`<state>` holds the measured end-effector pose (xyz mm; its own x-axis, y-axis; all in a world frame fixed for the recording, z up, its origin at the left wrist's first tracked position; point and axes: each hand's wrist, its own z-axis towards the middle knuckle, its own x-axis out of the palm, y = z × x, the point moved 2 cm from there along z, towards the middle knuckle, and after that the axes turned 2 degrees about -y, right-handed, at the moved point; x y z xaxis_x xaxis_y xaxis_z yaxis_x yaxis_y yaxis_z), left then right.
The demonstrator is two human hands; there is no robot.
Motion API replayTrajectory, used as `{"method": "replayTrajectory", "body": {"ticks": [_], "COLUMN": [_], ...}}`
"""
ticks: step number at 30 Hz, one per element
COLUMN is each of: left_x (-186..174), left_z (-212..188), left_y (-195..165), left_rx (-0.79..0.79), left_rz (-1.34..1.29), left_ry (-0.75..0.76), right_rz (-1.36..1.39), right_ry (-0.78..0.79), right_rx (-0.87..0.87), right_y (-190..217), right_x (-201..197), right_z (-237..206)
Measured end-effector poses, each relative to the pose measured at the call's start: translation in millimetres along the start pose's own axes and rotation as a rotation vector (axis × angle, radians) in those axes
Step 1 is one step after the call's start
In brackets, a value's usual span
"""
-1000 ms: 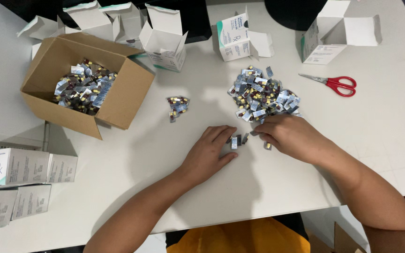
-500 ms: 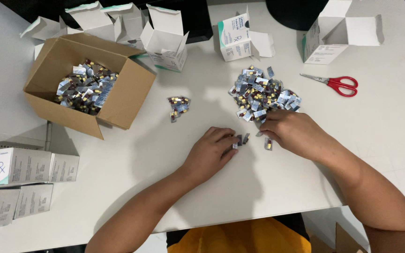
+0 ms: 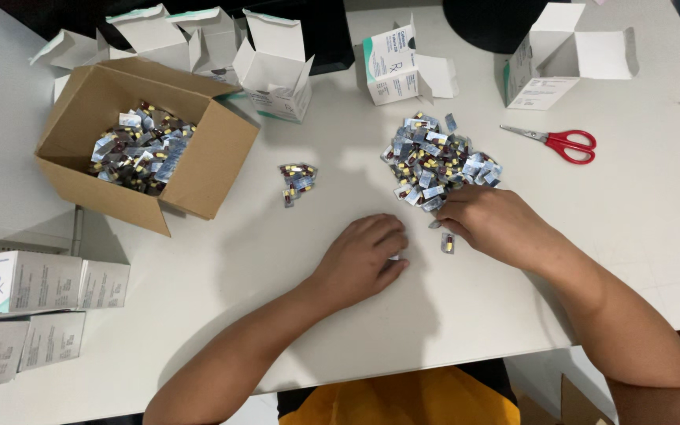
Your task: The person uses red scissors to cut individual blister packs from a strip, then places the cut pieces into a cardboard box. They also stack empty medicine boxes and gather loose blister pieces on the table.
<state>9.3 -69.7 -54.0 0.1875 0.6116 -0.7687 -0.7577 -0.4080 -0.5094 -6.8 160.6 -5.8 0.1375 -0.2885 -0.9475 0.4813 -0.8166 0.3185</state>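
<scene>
While both hands rest on the white counter [image 3: 198, 315], the work appears partly done, judged from how the pieces lie. A brown cardboard box [image 3: 206, 169] at upper left already holds a heap of cut blister pieces [image 3: 139, 149], silver foil with dark red and yellow capsules. A large loose pile [image 3: 438, 161] of like pieces lies on the counter ahead of the right hand, and a small cluster [image 3: 296, 181] lies apart between box and pile; these seem to be what is left. Several opened white cartons stand along the far edge, among them one just behind the box [image 3: 277, 59] and one beyond the pile [image 3: 391, 67]. Closed white cartons [image 3: 33, 279] are stacked at lower left.

Left hand [image 3: 364, 260]: palm down, fingers curled, flat on the counter. A sliver of something pale shows at its fingertips, but whether the hand grips anything cannot be told.

Right hand [image 3: 493, 224]: palm down, fingers reaching into the near edge of the loose pile and touching it. Whether the fingers are closed on a piece cannot be told.

A single blister piece [image 3: 447, 244] lies on the counter just under the right hand, between the two hands, which sit near each other without touching. Red-handled scissors [image 3: 560, 142] lie well to the right, untouched.
</scene>
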Motion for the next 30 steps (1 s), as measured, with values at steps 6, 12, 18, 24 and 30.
{"method": "replayTrajectory", "body": {"ticks": [6, 12, 18, 24, 30], "left_x": [-5.2, -8.8, -5.4, -5.6, -6.2], "left_z": [-7.2, -4.7, -7.6, -9.5, -9.5], "left_y": [2.0, -3.6, -1.7, -1.0, -1.9], "left_rx": [-0.127, -0.144, -0.178, -0.165, -0.199], "left_rz": [-0.087, -0.098, -0.102, -0.068, -0.081], "left_ry": [-0.007, 0.001, 0.031, 0.04, 0.059], "right_rz": [0.183, 0.091, 0.34, 0.042, 0.001], "right_ry": [-0.01, 0.022, -0.107, -0.048, 0.067], "right_rx": [-0.103, -0.228, -0.204, 0.067, 0.073], "right_y": [-2.6, 6.8, 10.8, -20.1, -16.9], "right_x": [-14.2, -2.1, 4.6, -33.0, -24.6], "right_z": [-3.0, -2.0, 4.0, -14.8, -17.1]}}
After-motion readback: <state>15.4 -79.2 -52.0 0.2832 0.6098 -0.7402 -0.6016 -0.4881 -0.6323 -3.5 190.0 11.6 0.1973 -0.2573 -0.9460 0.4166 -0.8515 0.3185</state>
